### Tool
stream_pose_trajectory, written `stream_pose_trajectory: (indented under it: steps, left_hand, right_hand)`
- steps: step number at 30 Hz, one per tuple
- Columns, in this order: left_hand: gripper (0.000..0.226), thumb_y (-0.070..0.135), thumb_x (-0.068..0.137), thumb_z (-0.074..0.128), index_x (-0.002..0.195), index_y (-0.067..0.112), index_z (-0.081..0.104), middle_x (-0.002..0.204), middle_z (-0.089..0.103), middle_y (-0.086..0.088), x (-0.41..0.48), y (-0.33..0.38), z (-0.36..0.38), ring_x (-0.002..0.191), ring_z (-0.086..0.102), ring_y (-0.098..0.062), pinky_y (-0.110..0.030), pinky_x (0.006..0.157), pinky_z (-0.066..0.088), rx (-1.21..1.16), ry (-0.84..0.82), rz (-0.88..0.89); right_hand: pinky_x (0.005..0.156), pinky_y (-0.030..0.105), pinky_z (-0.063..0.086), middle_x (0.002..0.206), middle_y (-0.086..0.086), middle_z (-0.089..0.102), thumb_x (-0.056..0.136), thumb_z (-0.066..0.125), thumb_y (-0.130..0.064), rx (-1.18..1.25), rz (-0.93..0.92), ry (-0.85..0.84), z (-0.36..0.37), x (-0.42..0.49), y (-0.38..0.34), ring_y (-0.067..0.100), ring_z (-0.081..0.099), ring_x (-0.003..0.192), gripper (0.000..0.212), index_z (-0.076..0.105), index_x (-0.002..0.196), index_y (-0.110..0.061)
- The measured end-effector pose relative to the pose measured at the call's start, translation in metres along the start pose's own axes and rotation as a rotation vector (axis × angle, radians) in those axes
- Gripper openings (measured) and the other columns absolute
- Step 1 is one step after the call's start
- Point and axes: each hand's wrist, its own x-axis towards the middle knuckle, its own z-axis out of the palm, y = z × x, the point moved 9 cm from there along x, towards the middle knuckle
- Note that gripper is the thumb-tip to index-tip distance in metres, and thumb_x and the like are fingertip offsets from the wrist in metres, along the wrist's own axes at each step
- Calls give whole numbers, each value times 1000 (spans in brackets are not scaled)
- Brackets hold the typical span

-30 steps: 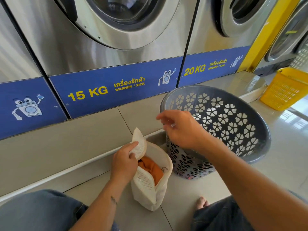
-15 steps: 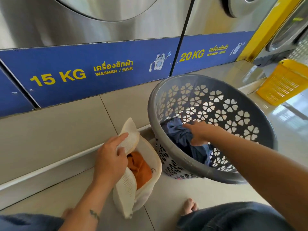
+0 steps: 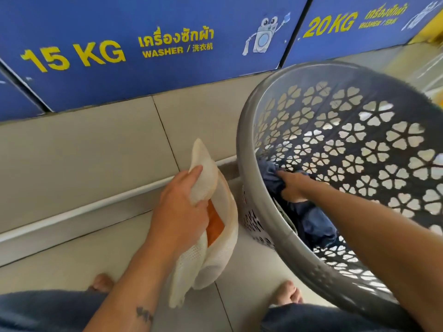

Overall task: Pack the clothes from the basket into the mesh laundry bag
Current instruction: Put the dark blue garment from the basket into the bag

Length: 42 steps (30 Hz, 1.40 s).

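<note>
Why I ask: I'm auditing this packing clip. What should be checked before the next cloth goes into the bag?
1. Right hand grips blue cloth in basket: ok.
2. Left hand holds bag mouth open: ok.
3. Bag stands beside basket, short path: ok.
4. Spare room in bag above orange cloth: cannot tell.
5. Blue cloth free of snags in basket: cannot tell.
</note>
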Motion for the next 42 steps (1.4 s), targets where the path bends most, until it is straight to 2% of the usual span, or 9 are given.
stream_pose_trajectory:
  steps: [5,15,19,26,29,33,35,39,42]
  left_hand:
    - [77,2,91,50,149,46,27,155,25,18,-9,2,2,142,26,-16,-38,111,30,35,-98,-35]
    - [59,2,90,56,140,33,51,142,51,0,-55,40,-63,119,51,-20,-28,88,44,-176,61,93]
    - [58,7,84,60,135,36,56,136,57,3,-74,58,-91,114,58,-23,-29,88,49,-280,127,132]
    - [58,7,82,65,132,36,58,125,59,11,-93,104,-134,97,58,-2,-14,76,44,-328,127,249]
    - [58,4,80,67,131,30,61,128,60,13,-93,117,-152,112,56,-4,-17,88,41,-323,155,293]
    - [59,3,78,67,131,29,61,127,62,12,-93,111,-156,112,59,-7,-21,91,46,-371,165,270]
    - [59,3,78,66,131,29,61,129,62,10,-92,103,-152,108,60,-4,-22,86,48,-417,172,242]
    - [57,6,82,65,132,33,60,136,56,7,-90,94,-140,111,59,-8,-16,76,44,-436,194,199]
    - [57,7,83,62,132,36,59,135,57,6,-88,90,-130,91,62,-2,-13,63,46,-409,193,169]
  right_hand:
    - [87,35,50,124,16,66,85,50,-13,63,-118,64,-49,-26,-29,35,61,110,43,63,126,-17]
    - [71,42,51,91,4,54,71,49,-10,114,-443,564,-132,-208,-85,31,58,86,31,60,100,-16]
    - [59,44,53,96,3,45,80,53,-14,-11,-458,803,-148,-278,-99,31,56,73,35,57,115,-20]
    - [47,42,51,96,8,49,76,51,-23,22,-535,1075,-155,-363,-139,34,59,70,37,63,111,-19]
    - [53,39,51,103,8,51,77,61,-23,-56,-566,1047,-144,-368,-175,33,59,88,36,62,113,-23]
    - [78,41,46,123,7,49,86,65,-32,-216,-618,675,-98,-331,-210,31,50,111,55,48,138,-29]
    - [94,43,47,123,3,55,80,66,-32,-100,-679,582,-94,-326,-206,28,53,112,67,44,143,-31]
    - [101,33,41,125,-8,57,77,66,-17,294,-663,818,-135,-334,-155,16,48,118,63,55,138,-26]
    - [102,40,40,140,0,45,75,70,-25,452,-388,503,-124,-294,-103,24,42,128,91,27,155,-36]
